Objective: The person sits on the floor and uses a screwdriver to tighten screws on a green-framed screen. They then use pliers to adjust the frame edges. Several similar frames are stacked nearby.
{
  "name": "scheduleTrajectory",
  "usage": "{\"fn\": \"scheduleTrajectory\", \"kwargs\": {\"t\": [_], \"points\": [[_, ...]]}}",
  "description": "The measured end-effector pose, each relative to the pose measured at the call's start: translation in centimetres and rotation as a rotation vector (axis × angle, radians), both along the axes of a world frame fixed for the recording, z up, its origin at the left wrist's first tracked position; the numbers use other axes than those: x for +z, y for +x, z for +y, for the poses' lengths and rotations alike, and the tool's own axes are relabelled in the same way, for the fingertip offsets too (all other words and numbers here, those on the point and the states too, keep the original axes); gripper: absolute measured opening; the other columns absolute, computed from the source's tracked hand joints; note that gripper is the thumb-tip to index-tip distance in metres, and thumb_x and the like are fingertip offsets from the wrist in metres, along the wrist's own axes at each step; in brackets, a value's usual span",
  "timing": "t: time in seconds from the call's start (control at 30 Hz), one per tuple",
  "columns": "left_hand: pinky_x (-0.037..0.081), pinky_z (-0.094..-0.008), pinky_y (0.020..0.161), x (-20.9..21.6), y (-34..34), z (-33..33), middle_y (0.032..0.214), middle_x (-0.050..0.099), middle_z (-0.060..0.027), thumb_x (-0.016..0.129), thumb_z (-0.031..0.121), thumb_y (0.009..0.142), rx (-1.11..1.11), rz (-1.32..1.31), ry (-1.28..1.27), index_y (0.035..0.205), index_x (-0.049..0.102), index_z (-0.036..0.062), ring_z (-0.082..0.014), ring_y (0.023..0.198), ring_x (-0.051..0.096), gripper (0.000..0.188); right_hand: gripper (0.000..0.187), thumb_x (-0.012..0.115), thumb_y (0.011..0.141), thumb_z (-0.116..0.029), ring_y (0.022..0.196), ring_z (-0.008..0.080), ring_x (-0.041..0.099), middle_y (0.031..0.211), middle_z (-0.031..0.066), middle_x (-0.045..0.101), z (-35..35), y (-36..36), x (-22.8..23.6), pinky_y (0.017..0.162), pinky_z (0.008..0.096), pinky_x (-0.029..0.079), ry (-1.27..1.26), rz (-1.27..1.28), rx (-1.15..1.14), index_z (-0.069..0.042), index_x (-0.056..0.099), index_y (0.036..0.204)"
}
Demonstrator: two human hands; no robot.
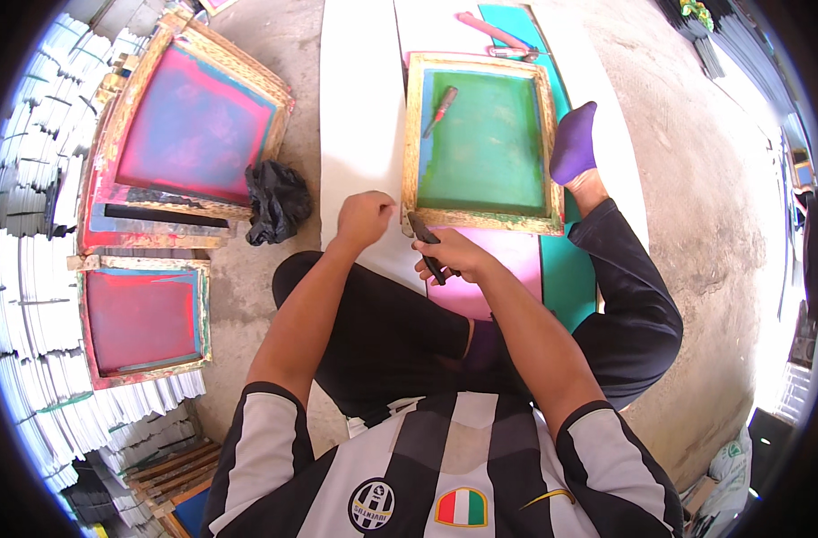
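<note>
A wooden screen-printing frame [411, 143] with green mesh [489, 148] lies flat in front of me. At its near left corner, my right hand [458, 255] is closed round a dark, pliers-like tool [436, 269], whose tip touches or nearly touches the wood. My left hand [366, 220] is curled, thumb against forefinger, just left of that corner; whatever may be in its fingers is hidden. A screwdriver [441, 109] with a dark and red handle rests on the mesh near the left side of the frame.
White boards [359, 99], a green board [572, 278] and a pink sheet [507, 264] lie beneath. Beyond are metal-ended tools [512, 52]. At left are pink-mesh frames [198, 117], a black plastic bag [279, 202] and paper stacks [32, 296]. My socked foot [575, 143] flanks the frame.
</note>
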State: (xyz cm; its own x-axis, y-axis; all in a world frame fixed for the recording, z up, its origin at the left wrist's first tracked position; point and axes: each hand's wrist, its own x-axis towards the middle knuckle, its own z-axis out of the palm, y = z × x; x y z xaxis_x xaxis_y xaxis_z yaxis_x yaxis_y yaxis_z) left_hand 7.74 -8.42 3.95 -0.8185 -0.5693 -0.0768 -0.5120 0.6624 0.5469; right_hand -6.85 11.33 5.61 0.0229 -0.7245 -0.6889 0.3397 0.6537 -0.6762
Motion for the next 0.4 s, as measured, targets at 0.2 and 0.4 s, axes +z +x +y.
{"fn": "scheduleTrajectory", "kwargs": {"t": [0.2,0.4], "points": [[0.059,-0.0463,0.092,-5.2,3.9,-5.5,0.105,0.081,-0.0177,0.079,0.028,0.089,0.475,-0.412,0.215,0.107,0.085,0.0103,-0.0358,0.101,0.078,0.026,0.040,0.064,0.108,-0.033,0.081,0.0265,0.077,0.100,0.0193,0.073,-0.4,1.3,-0.6,0.064,0.0412,0.063,0.023,0.010,0.038,-0.001,0.056,0.130],[0.053,-0.0489,0.109,-1.2,0.6,-2.9,0.136,0.072,-0.0229,0.074,0.026,0.093,0.505,-0.525,0.106,0.132,0.076,0.0109,-0.0372,0.127,0.069,0.042,0.047,0.067,0.107,-0.034,0.087,0.0291,0.076,0.107,0.0222,0.072,4.1,-1.4,-1.2,0.069,0.0438,0.063,0.080,0.023,-0.077,-0.003,0.057,0.141]]}}
